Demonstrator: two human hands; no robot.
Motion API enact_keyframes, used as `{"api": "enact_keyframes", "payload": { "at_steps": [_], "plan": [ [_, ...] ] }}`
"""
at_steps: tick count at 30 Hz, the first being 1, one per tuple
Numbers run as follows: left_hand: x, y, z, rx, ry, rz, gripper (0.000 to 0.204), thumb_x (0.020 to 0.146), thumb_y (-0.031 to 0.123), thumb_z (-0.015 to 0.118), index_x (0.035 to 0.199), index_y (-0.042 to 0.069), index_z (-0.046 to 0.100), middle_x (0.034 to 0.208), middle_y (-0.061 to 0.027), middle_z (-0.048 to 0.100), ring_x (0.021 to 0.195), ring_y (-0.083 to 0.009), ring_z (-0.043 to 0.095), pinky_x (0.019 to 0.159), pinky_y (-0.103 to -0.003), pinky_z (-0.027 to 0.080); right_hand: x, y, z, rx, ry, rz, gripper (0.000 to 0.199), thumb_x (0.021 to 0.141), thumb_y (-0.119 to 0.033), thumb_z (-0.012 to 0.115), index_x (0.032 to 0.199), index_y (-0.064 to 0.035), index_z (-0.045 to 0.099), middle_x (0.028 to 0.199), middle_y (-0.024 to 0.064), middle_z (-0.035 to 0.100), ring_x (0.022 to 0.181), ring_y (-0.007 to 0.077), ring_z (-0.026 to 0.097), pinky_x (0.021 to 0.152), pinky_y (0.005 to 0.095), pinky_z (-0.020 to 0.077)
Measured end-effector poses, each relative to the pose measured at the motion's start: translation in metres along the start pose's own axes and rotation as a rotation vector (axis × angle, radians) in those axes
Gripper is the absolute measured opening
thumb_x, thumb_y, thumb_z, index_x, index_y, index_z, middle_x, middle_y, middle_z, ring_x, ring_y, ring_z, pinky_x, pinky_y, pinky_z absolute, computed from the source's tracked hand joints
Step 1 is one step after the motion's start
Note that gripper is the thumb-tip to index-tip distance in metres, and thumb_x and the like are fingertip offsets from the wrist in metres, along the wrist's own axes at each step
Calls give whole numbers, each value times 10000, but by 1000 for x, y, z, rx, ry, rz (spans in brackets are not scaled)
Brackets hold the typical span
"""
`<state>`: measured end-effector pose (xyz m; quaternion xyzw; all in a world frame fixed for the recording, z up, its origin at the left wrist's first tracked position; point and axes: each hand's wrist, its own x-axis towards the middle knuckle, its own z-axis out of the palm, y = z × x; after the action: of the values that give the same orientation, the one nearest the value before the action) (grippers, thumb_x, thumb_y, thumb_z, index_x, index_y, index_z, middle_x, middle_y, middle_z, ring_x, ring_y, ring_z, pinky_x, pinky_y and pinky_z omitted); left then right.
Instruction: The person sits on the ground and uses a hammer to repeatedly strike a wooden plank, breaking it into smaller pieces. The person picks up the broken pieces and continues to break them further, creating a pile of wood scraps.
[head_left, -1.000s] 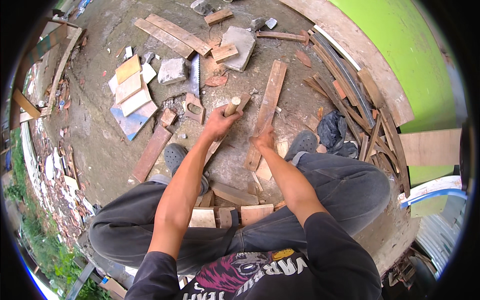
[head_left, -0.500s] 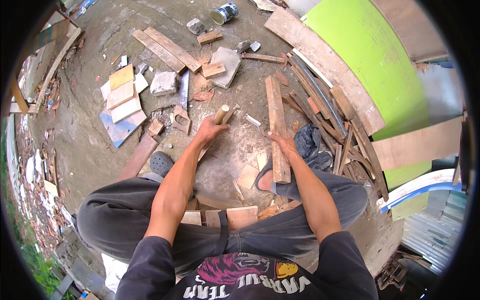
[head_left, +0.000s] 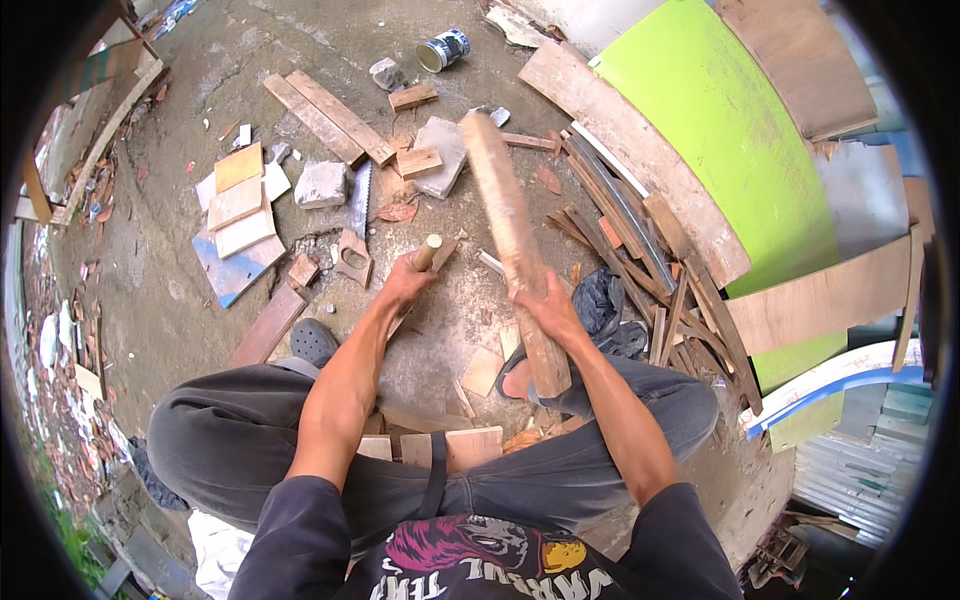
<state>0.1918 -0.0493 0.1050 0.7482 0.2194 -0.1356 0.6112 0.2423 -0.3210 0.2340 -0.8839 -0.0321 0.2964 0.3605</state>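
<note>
My right hand point(head_left: 550, 308) is closed around a long, thick wooden plank point(head_left: 508, 215), its far end leaning left over the ground and its near end beside my right foot. In my left hand point(head_left: 408, 285) is a round wooden handle point(head_left: 428, 252) with a pale cut end pointing up. A flat strip of wood point(head_left: 445, 254) lies right beside that handle; whether my fingers also grip it I cannot tell. The lower part of the handle is hidden by my hand. A handsaw point(head_left: 355, 250) rests on the ground left of my left hand. A small white strip point(head_left: 490, 262) lies partly behind the plank.
Wood offcuts point(head_left: 238, 200), a grey stone point(head_left: 323, 185) and two boards point(head_left: 330, 117) lie ahead on the left. A tin can point(head_left: 443, 50) is at the far side. To the right are a black plastic bag point(head_left: 598, 302), scrap strips point(head_left: 640, 265) and a green panel point(head_left: 715, 140).
The plank in my right hand has tilted left at its far end and swung toward the middle. My left hand keeps its hold on the handle. The view has shifted slightly.
</note>
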Motion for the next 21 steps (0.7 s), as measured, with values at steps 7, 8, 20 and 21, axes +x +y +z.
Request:
{"api": "enact_keyframes", "payload": {
  "at_steps": [7, 8, 20, 21],
  "plan": [
    [1, -1, 3, -70, -44, 41, 214, 741, 81, 726, 710, 75, 515, 649, 23, 505, 587, -96, 463, 551, -301, 404, 13, 20, -4, 22, 98, 103, 822, 760, -371, 709, 1342, 77, 340, 1245, 318, 545, 1040, 396, 624, 910, 447, 517],
    [-1, -3, 5, -66, -38, 60, 214, 741, 72, 721, 704, 76, 511, 643, 25, 501, 576, -93, 457, 540, -300, 400, 3, 17, 8, -163, 83, 59, 771, 755, -360, 705, 1305, 66, 373, 1219, 316, 561, 1014, 397, 632, 900, 462, 523],
    [2, -21, -2, -99, -71, 71, 193, 729, -2, 707, 725, 67, 527, 634, 29, 496, 561, -94, 447, 516, -280, 395, -3, -22, -9, 177, -104, 51, 780, 764, -414, 698, 1283, 60, 361, 1019, 284, 605, 894, 312, 655, 758, 522, 523],
    [-4, -24, -3, -164, 2, 101, 193, 730, -6, 695, 718, 66, 517, 656, 12, 520, 581, -104, 475, 526, -285, 409, -16, -24, -2, -11, -289, 28, 786, 767, -422, 694, 1292, 52, 352, 942, 253, 613, 838, 291, 654, 701, 501, 526]
  ]
}}
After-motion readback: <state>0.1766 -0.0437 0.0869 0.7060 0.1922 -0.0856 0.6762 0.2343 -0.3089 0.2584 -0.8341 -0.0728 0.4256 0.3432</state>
